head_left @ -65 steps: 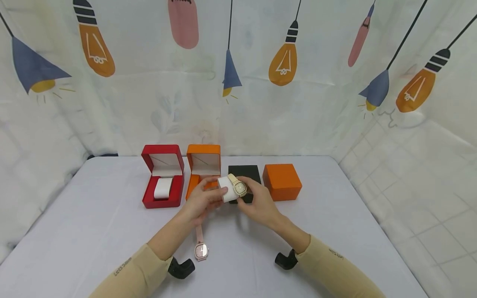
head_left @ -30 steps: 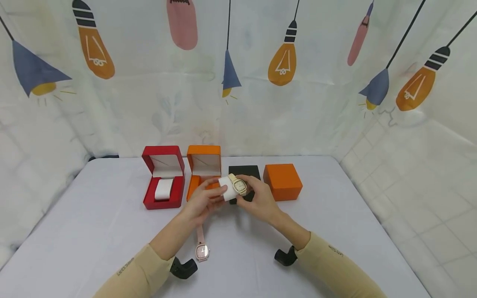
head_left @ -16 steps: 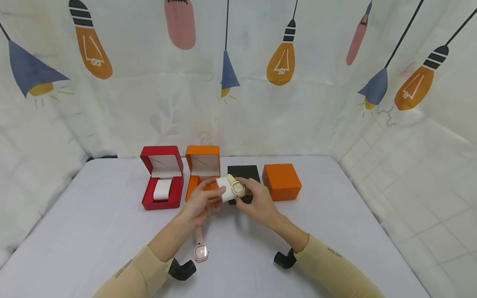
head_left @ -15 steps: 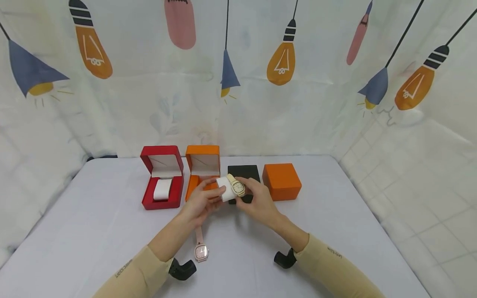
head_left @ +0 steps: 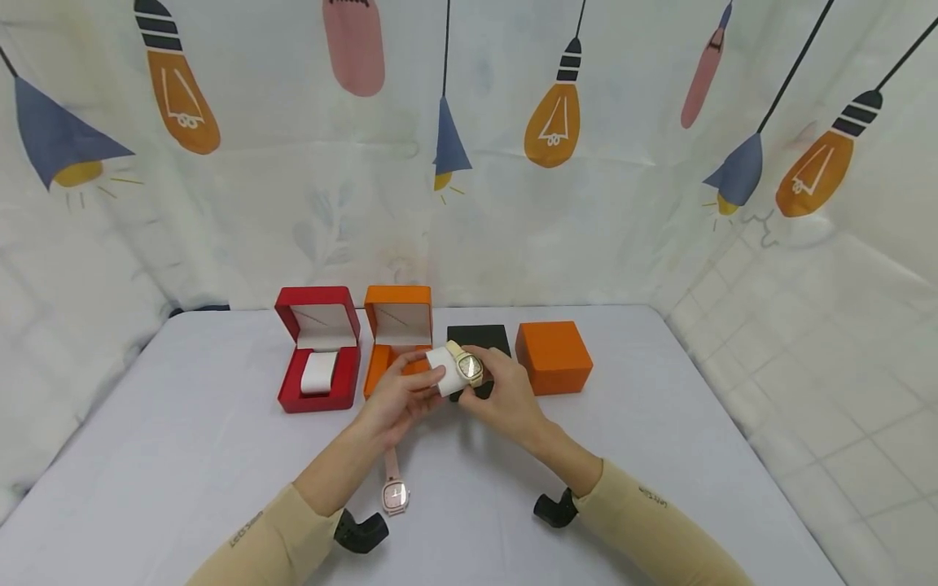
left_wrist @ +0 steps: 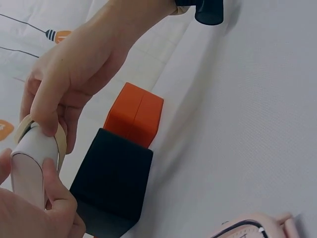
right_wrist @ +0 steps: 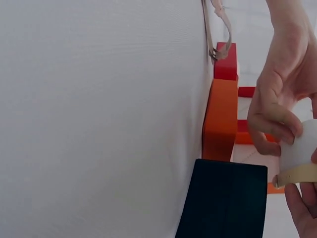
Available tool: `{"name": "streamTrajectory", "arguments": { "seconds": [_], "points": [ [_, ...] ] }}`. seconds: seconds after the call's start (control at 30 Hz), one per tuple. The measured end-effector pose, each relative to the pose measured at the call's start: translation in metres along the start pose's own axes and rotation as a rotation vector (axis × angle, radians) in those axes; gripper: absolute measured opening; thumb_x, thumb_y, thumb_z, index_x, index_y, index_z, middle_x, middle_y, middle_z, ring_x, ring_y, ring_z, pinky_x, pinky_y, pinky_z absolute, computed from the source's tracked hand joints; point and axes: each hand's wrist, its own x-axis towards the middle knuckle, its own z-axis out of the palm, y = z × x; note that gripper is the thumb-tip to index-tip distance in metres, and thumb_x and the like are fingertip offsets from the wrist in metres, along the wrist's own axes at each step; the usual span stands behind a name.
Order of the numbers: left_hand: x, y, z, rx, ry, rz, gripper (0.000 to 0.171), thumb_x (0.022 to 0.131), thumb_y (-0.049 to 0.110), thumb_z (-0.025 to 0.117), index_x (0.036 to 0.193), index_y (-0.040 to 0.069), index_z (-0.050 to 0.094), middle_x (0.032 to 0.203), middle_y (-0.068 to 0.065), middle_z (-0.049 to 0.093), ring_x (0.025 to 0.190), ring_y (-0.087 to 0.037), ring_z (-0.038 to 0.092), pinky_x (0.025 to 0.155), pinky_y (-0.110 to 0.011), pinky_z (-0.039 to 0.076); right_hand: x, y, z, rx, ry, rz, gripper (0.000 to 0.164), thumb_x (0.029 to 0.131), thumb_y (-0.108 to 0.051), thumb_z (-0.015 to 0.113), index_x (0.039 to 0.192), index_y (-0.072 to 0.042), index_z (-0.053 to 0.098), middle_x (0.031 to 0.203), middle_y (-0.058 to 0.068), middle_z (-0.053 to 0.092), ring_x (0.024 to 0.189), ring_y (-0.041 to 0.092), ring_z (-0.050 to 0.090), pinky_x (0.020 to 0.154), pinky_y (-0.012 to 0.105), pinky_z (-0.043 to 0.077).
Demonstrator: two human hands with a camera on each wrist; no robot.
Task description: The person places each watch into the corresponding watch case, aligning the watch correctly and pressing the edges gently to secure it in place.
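Note:
Over the black box, my left hand (head_left: 399,399) grips a white watch cushion (head_left: 440,374) between thumb and fingers. Around the cushion's right part goes a watch (head_left: 471,367) with a gold-toned case and a cream strap (right_wrist: 299,174). My right hand (head_left: 511,399) pinches this watch from the right, thumb below and fingers above. In the left wrist view, the right thumb and fingers press at the strap on the cushion (left_wrist: 34,148). The strap's far side is hidden by the fingers. A pink watch (head_left: 395,494) lies on the table below my left wrist.
An open red box (head_left: 318,402) with a white cushion stands at the back left. Beside it is an open orange box (head_left: 399,291), partly behind my left hand. A black box (head_left: 478,334) and a shut orange box (head_left: 560,358) stand farther right on the white-covered table (head_left: 183,456).
Both hands have kept their hold on the cushion and watch. My right thumb and forearm have shifted slightly left, and the watch face now catches the light.

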Motion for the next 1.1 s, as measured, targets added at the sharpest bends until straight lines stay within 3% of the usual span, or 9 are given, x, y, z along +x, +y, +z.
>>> {"name": "streamTrajectory", "arguments": {
  "seconds": [0.23, 0.37, 0.6, 0.7, 0.9, 1.1],
  "points": [
    [0.002, -0.001, 0.002, 0.022, 0.025, 0.019, 0.062, 0.1, 0.016, 0.069, 0.15, 0.012, 0.032, 0.136, -0.015, 0.052, 0.097, -0.023, 0.066, 0.087, -0.029, 0.057, -0.001, -0.003, 0.001, 0.014, -0.024, 0.042, 0.053, 0.081, 0.004, 0.076, 0.132, 0.005, 0.063, 0.095, 0.004, 0.062, 0.086, 0.011, 0.064, 0.078, 0.021, 0.058],
    [0.003, -0.001, 0.002, 0.045, 0.025, 0.033, 0.065, 0.099, 0.016, 0.071, 0.151, 0.012, 0.032, 0.136, -0.016, 0.05, 0.1, -0.024, 0.063, 0.088, -0.029, 0.057, -0.001, -0.003, 0.0, 0.038, -0.035, 0.051, 0.052, 0.084, 0.003, 0.077, 0.134, 0.005, 0.062, 0.095, 0.005, 0.06, 0.09, 0.014, 0.066, 0.081, 0.024, 0.059],
    [0.002, 0.002, -0.003, 0.107, 0.02, 0.043, 0.066, 0.098, 0.017, 0.071, 0.153, 0.014, 0.035, 0.142, -0.015, 0.045, 0.115, -0.028, 0.053, 0.09, -0.029, 0.054, 0.0, 0.005, -0.014, 0.217, -0.192, 0.127, 0.057, 0.09, -0.007, 0.08, 0.142, -0.007, 0.059, 0.115, 0.003, 0.063, 0.106, 0.018, 0.064, 0.089, 0.038, 0.059],
    [0.0, 0.004, -0.006, 0.143, 0.008, 0.054, 0.066, 0.098, 0.017, 0.071, 0.154, 0.016, 0.036, 0.146, -0.014, 0.044, 0.122, -0.029, 0.049, 0.093, -0.032, 0.054, 0.0, 0.014, -0.022, 0.284, -0.283, 0.165, 0.058, 0.093, -0.01, 0.078, 0.146, -0.012, 0.055, 0.13, 0.001, 0.061, 0.116, 0.018, 0.061, 0.094, 0.037, 0.056],
    [-0.003, 0.006, -0.009, 0.201, -0.033, 0.059, 0.065, 0.099, 0.014, 0.07, 0.155, 0.016, 0.037, 0.146, -0.015, 0.045, 0.127, -0.031, 0.047, 0.101, -0.039, 0.052, -0.001, 0.025, -0.03, 0.488, -0.389, 0.203, 0.066, 0.093, 0.0, 0.074, 0.153, -0.005, 0.045, 0.152, 0.01, 0.046, 0.129, 0.029, 0.055, 0.098, 0.039, 0.054],
    [-0.003, 0.004, -0.012, 0.254, -0.082, 0.068, 0.065, 0.098, 0.014, 0.072, 0.155, 0.015, 0.041, 0.146, -0.016, 0.047, 0.125, -0.032, 0.051, 0.095, -0.037, 0.055, 0.0, 0.026, -0.03, 0.614, -0.429, 0.204, 0.075, 0.09, 0.006, 0.076, 0.155, -0.008, 0.041, 0.157, 0.009, 0.04, 0.135, 0.031, 0.05, 0.099, 0.04, 0.053]
  ]
}}
